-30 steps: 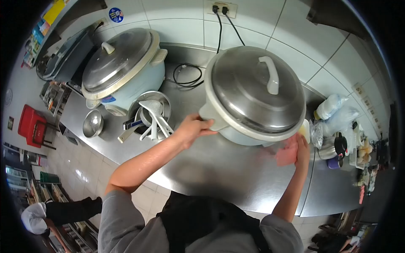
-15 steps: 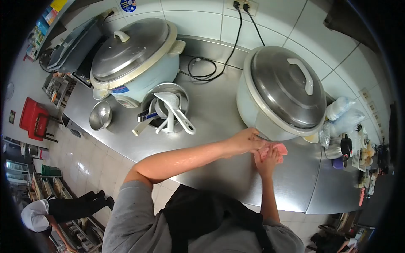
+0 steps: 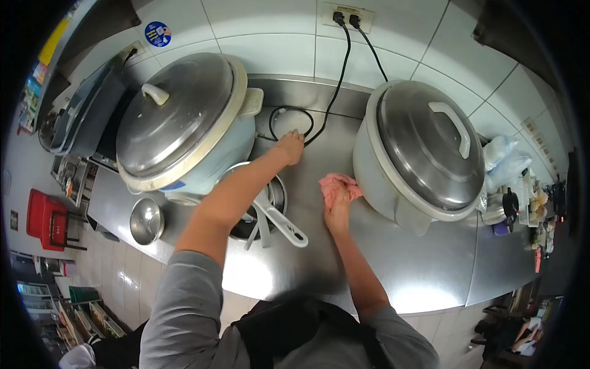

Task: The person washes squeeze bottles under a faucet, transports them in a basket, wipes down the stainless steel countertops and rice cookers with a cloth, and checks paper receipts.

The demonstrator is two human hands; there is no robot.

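My left hand (image 3: 291,147) reaches to the back of the steel counter (image 3: 399,264), its fingers curled closed on the lower part of a looped black power cord (image 3: 311,118). The fingertips are partly hidden. My right hand (image 3: 337,212) is closed on a crumpled pink cloth (image 3: 335,183), pressed against the counter just left of the right rice cooker (image 3: 375,178). A second large rice cooker (image 3: 215,150) with a steel lid stands to the left of my left hand. Beneath my left forearm is a steel pot (image 3: 279,200) holding a white-handled scoop (image 3: 279,221).
A small steel bowl (image 3: 147,221) sits at the counter's left. Two plugs fill a wall outlet (image 3: 347,17), with cords hanging down. Plastic bags (image 3: 507,157) and a kettle (image 3: 507,206) stand at the right. Another person (image 3: 80,355) is at the lower left.
My left hand has left the cloth and moved up and left to the cord. My right hand has carried the pink cloth leftward and up along the counter. The view has shifted.
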